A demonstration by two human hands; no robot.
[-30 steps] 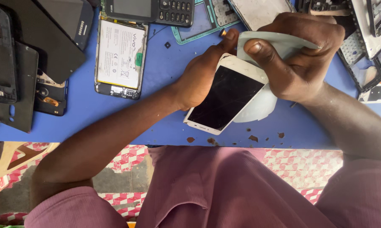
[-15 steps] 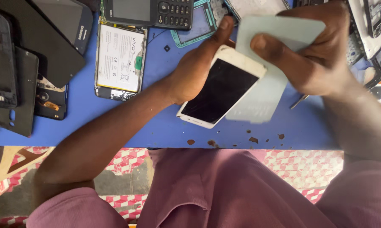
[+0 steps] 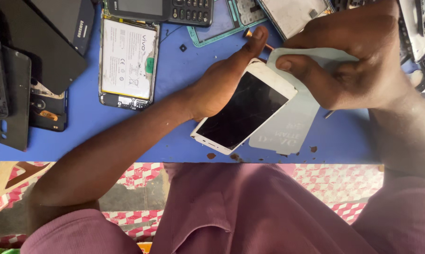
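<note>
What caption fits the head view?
Left hand steadies a white smartphone while right hand holds a pale film sheet.

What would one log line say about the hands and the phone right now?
left hand: steadies white phone | right hand: grips pale sheet by phone's top edge | blue table: opened phone with battery
</note>
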